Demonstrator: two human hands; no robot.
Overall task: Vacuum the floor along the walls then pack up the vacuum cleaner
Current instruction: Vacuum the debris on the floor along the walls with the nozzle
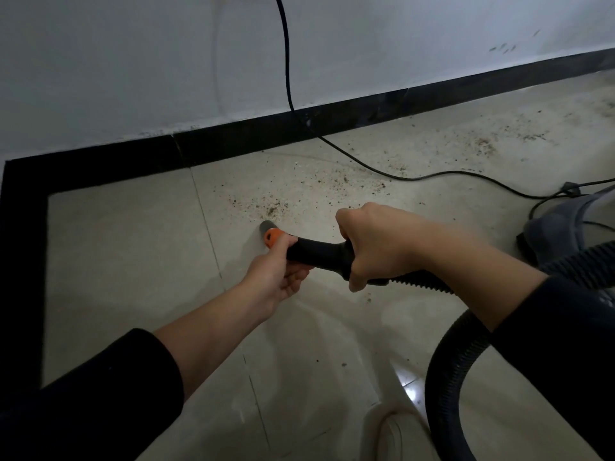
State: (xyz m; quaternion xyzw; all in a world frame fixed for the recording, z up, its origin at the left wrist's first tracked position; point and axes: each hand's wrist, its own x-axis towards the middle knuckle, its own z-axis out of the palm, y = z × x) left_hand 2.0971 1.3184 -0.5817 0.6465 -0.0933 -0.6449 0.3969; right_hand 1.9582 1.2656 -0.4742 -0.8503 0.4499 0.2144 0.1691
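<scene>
Head view: both hands hold the vacuum's black handle low over the pale tiled floor. The left hand grips its front end from below, fingers curled round it just behind the orange collar. The right hand is clenched over the rear end, where the ribbed hose joins. The grey nozzle beyond the collar points down at the floor, just beside a scatter of dark dirt; whether it touches the tile I cannot tell. More dirt is strewn to the right, along the black baseboard under the white wall. The hose runs back under the right arm and loops down to the bottom edge. The grey vacuum body sits on the floor at the right edge. A black cord hangs down the wall, crosses the baseboard and trails over the floor to it. Both sleeves are dark and pushed up the forearms.
</scene>
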